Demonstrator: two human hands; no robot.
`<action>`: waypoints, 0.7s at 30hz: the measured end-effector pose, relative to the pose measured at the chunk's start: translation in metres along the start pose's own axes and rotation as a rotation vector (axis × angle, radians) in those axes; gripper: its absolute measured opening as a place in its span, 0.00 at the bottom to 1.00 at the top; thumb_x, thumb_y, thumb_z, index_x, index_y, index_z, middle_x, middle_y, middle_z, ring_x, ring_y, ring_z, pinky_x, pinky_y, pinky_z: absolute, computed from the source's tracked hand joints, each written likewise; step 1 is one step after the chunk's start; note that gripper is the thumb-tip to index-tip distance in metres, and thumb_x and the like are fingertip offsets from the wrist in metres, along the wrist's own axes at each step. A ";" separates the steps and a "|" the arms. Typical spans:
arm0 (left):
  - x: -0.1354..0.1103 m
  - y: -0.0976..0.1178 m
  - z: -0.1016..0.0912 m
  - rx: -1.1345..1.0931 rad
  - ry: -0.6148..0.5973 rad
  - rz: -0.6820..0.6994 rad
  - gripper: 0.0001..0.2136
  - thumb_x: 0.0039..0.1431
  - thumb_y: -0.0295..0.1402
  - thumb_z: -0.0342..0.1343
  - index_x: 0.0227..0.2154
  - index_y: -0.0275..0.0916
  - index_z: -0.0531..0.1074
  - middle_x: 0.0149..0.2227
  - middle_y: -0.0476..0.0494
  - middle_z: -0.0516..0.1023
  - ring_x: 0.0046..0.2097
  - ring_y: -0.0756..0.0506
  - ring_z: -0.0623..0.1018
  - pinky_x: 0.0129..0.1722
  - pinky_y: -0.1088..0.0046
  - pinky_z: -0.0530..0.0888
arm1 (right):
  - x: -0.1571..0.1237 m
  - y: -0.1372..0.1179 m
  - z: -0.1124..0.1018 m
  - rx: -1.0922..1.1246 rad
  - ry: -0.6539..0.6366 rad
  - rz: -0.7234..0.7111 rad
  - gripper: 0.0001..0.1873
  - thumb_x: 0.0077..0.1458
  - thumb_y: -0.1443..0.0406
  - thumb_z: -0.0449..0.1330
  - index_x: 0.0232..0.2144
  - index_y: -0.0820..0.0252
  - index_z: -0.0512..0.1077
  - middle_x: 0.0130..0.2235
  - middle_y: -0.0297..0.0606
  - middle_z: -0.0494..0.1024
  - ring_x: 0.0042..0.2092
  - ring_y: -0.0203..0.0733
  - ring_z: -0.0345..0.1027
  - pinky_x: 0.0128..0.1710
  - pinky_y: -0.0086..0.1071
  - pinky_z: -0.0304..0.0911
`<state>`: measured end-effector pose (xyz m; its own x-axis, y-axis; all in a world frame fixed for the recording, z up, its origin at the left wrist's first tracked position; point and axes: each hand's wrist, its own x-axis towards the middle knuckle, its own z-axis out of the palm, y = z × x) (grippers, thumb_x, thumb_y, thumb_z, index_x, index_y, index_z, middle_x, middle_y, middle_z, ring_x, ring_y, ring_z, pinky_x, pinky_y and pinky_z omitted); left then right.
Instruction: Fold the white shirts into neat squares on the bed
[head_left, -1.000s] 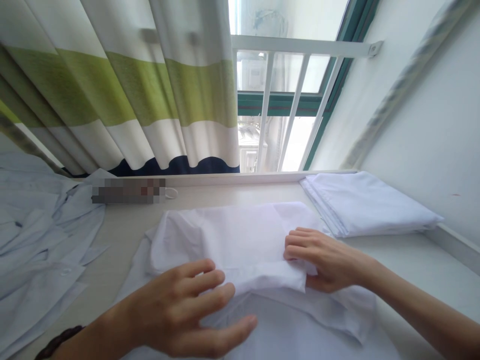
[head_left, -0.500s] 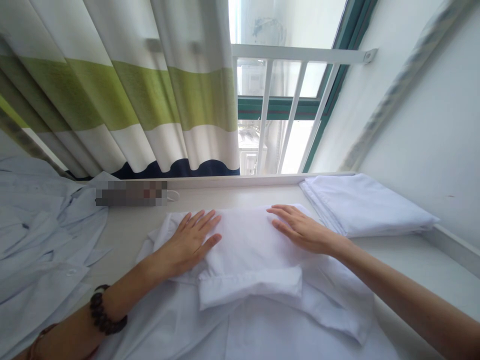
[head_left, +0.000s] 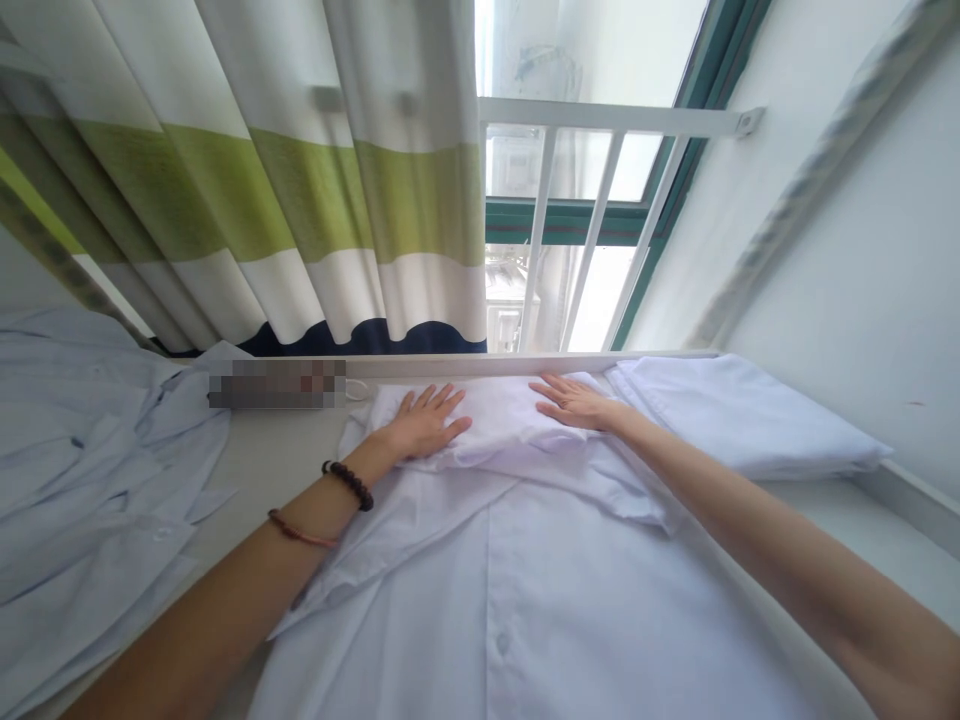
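Note:
A white buttoned garment (head_left: 570,590), like a shirt or coat, lies spread on the white surface before me. At its far end, part of the cloth is folded over into a flat bundle (head_left: 499,405). On the left side of that bundle rests my left hand (head_left: 424,425), palm down with fingers spread. My right hand (head_left: 570,402) lies flat on the bundle's right side, its fingers stretched out. Neither hand grips the cloth. A dark beaded bracelet (head_left: 347,484) and a thin reddish band circle my left wrist.
A folded white cloth stack (head_left: 750,415) lies at the far right by the wall. Rumpled white garments (head_left: 82,450) are heaped on the left. Near them is a blurred-out object (head_left: 277,385) with a white loop. A raised ledge, curtain (head_left: 300,190) and white railing (head_left: 611,115) stand behind.
Both hands have moved forward, away from me, with the folded bundle under them. More of the garment's buttoned front now shows nearer to me. The view has shifted slightly.

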<state>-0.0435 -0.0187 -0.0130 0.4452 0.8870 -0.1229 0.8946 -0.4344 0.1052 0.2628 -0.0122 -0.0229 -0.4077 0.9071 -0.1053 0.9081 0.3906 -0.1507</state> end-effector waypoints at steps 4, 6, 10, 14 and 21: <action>0.007 -0.005 0.001 -0.004 0.040 0.030 0.34 0.62 0.54 0.34 0.67 0.42 0.45 0.69 0.45 0.41 0.69 0.37 0.43 0.64 0.50 0.41 | 0.003 -0.001 0.004 -0.005 0.050 0.027 0.37 0.62 0.43 0.36 0.67 0.52 0.47 0.69 0.39 0.41 0.69 0.49 0.34 0.66 0.45 0.34; 0.005 -0.007 -0.002 -0.011 0.037 0.049 0.34 0.62 0.54 0.35 0.66 0.42 0.47 0.69 0.44 0.43 0.69 0.37 0.43 0.64 0.51 0.42 | 0.001 -0.006 0.001 -0.007 0.043 0.051 0.36 0.63 0.45 0.36 0.67 0.53 0.47 0.69 0.40 0.41 0.69 0.49 0.33 0.66 0.45 0.34; -0.012 -0.018 -0.024 -0.097 -0.010 0.111 0.30 0.63 0.48 0.37 0.64 0.38 0.55 0.67 0.41 0.54 0.67 0.42 0.54 0.64 0.63 0.52 | -0.010 -0.022 -0.021 0.085 -0.033 0.095 0.38 0.61 0.45 0.41 0.65 0.61 0.52 0.69 0.45 0.43 0.68 0.52 0.37 0.65 0.46 0.40; -0.034 -0.043 -0.052 -0.019 -0.046 0.148 0.23 0.55 0.30 0.45 0.54 0.34 0.67 0.58 0.39 0.69 0.58 0.43 0.68 0.59 0.67 0.61 | -0.033 -0.045 -0.046 0.187 -0.055 0.038 0.40 0.59 0.41 0.39 0.62 0.58 0.59 0.67 0.43 0.53 0.66 0.51 0.48 0.63 0.44 0.48; -0.054 -0.071 -0.063 0.104 -0.126 0.050 0.25 0.35 0.20 0.50 0.41 0.38 0.72 0.43 0.42 0.74 0.45 0.42 0.74 0.46 0.70 0.70 | -0.062 -0.119 -0.038 0.151 0.120 -0.325 0.37 0.55 0.43 0.53 0.61 0.56 0.60 0.63 0.46 0.60 0.62 0.54 0.55 0.58 0.47 0.56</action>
<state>-0.1340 -0.0258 0.0488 0.4845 0.8403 -0.2432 0.8678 -0.4968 0.0122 0.1836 -0.1092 0.0390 -0.6501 0.7549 0.0867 0.7050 0.6418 -0.3018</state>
